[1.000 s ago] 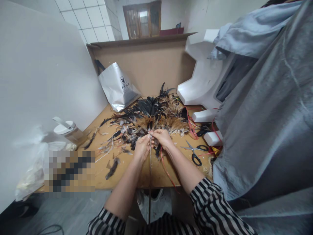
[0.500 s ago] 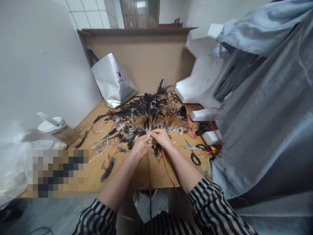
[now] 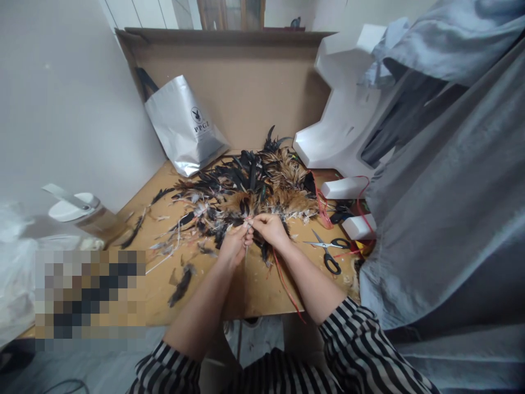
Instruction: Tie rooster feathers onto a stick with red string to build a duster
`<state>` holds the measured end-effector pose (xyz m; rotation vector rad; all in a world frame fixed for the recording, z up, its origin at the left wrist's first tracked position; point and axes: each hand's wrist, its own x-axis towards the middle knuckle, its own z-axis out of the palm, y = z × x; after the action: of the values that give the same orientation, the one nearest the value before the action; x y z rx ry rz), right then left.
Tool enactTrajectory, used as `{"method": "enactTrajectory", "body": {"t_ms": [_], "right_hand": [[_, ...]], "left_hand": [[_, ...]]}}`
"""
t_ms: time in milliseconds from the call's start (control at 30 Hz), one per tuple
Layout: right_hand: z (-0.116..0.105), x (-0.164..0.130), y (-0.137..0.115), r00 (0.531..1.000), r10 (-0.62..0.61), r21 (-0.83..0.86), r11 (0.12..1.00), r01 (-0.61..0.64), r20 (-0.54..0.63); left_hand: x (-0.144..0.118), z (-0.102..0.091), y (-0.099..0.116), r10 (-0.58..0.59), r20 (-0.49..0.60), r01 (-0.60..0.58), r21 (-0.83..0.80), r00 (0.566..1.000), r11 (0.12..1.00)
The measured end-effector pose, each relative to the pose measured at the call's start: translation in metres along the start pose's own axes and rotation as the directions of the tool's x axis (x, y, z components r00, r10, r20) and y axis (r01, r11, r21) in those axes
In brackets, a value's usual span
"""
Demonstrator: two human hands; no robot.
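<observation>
Over the front of a feather pile, my left hand (image 3: 235,243) and my right hand (image 3: 270,230) meet fingertip to fingertip. Both are closed in a pinch on the quill end of a brown and black feather bunch (image 3: 244,206), whose tips point away from me. Fingers cover the exact grip point. A thin pale strand (image 3: 246,254) hangs below my left hand. The pile of black feathers (image 3: 229,175) and tan feathers (image 3: 287,198) spreads just beyond. Under my right wrist, a red string (image 3: 283,279) runs over the table's front edge.
Black-handled scissors (image 3: 327,251) lie spread to the right, near white machine-like parts (image 3: 340,189) and grey cloth (image 3: 430,219). A silver bag (image 3: 180,126) leans against the cardboard (image 3: 229,87). At left stand a lidded container (image 3: 76,210) and clear plastic (image 3: 16,273). Loose feathers (image 3: 182,284) dot the table (image 3: 159,306).
The camera view has shifted slightly. Both hands remain pinched together at the feather bunch; the strand below the left hand hangs at a slightly different angle.
</observation>
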<state>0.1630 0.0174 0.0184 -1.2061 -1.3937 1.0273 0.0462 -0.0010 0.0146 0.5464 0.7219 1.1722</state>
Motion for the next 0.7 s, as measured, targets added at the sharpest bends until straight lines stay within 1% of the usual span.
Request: {"method": "enactTrajectory", "body": {"t_ms": [100, 133, 200, 267, 333, 367, 433, 500, 533, 567, 633, 700], "right_hand": [[0.004, -0.005, -0.006, 0.983, -0.132, -0.231, 0.968, 0.101, -0.126], [0.005, -0.009, -0.009, 0.973, -0.174, -0.278, 0.952, 0.127, -0.15], [0.009, -0.017, -0.015, 0.958, -0.243, -0.327, 0.927, 0.183, -0.153], [0.013, -0.024, -0.019, 0.946, -0.299, -0.332, 0.911, 0.244, -0.123], [0.017, -0.026, -0.018, 0.941, -0.319, -0.287, 0.917, 0.277, -0.111], [0.017, -0.024, -0.017, 0.946, -0.302, -0.246, 0.932, 0.267, -0.12], [0.013, -0.016, -0.01, 0.969, -0.209, -0.146, 0.971, 0.189, -0.13], [0.0, -0.003, -0.002, 0.987, -0.088, -0.085, 0.993, 0.077, -0.131], [-0.009, 0.003, 0.003, 0.99, -0.045, -0.089, 0.996, 0.033, -0.137], [-0.021, 0.009, 0.009, 0.984, -0.023, -0.114, 0.993, 0.003, -0.174], [-0.049, 0.018, 0.02, 0.961, -0.015, -0.19, 0.981, -0.039, -0.277], [-0.075, 0.022, 0.03, 0.92, -0.011, -0.274, 0.956, -0.105, -0.392]], "left_hand": [[0.001, -0.002, 0.002, 0.013, -0.022, -0.012, 0.029, 1.0, 1.0], [0.001, -0.002, 0.002, 0.015, -0.028, -0.014, 0.036, 0.999, 0.999], [0.0, -0.001, 0.001, 0.036, -0.048, -0.033, 0.056, 0.998, 0.998], [0.001, -0.001, -0.001, 0.064, -0.065, -0.059, 0.069, 0.996, 0.996], [0.001, -0.001, -0.001, 0.072, -0.082, -0.067, 0.06, 0.994, 0.996], [0.002, -0.001, -0.001, 0.059, -0.088, -0.055, 0.048, 0.994, 0.997], [0.002, -0.002, 0.004, 0.021, -0.109, -0.02, 0.013, 0.994, 1.0], [0.002, -0.004, 0.01, -0.014, -0.133, 0.009, -0.037, 0.991, 0.999], [0.002, -0.004, 0.013, -0.023, -0.146, 0.014, -0.065, 0.989, 0.998], [0.002, -0.005, 0.017, -0.028, -0.156, 0.013, -0.09, 0.987, 0.996], [0.002, -0.006, 0.021, -0.031, -0.165, 0.01, -0.129, 0.986, 0.992], [0.001, -0.006, 0.024, -0.03, -0.161, 0.006, -0.15, 0.986, 0.989]]}}
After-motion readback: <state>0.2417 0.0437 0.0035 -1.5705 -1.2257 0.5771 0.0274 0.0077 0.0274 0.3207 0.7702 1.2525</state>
